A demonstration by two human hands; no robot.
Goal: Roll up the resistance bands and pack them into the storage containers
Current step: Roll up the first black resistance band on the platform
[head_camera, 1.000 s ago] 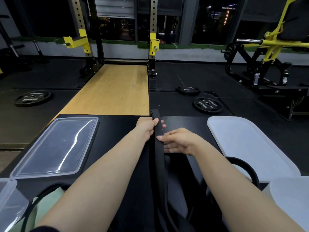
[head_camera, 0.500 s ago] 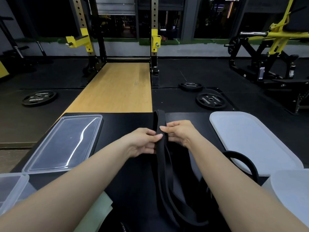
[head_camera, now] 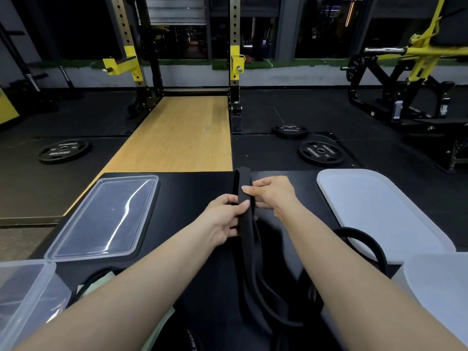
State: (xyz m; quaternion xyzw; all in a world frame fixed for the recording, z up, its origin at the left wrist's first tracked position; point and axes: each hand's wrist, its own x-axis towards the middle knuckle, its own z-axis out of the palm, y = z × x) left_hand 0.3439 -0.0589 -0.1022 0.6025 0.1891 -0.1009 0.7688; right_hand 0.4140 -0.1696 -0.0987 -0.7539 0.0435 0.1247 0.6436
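On the black counter between the lids, our left hand and right hand both pinch the black resistance band near its far folded end; we'd best keep edges aligned and start the roll tight from that end

- A black counter fills the near ground.
- A wooden lifting platform runs away from the counter to a power rack with yellow hooks.
- Three black weight plates lie flat on the dark floor: one left, two right.
- A yellow-and-black machine stands far right.
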